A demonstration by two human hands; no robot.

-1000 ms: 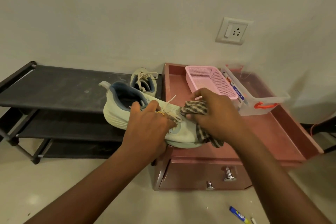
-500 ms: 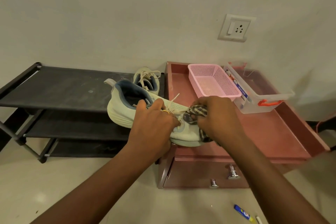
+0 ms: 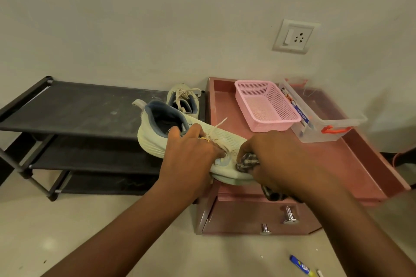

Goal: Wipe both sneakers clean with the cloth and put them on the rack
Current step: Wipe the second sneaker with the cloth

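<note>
R hand [image 3: 276, 159] w/ cloth [image 3: 248, 161] slid from laces down to sneaker [image 3: 225, 139] toe side.

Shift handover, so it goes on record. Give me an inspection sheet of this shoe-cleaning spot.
Surface: reddish cabinet top with a raised rim.
Job's things: held sneaker, toe over the cabinet's front left corner; second sneaker on the top shelf of the rack; checked cloth against the held sneaker's toe.
Clutter: pink basket and clear box at the cabinet's back; blue tube on the floor.
Grippers: left hand grips the held sneaker at its laces; right hand grips the checked cloth.
Cables: nothing seen in the wall socket; reddish curve at right edge, perhaps a cord.
Surroundings: plain wall, pale floor.
</note>
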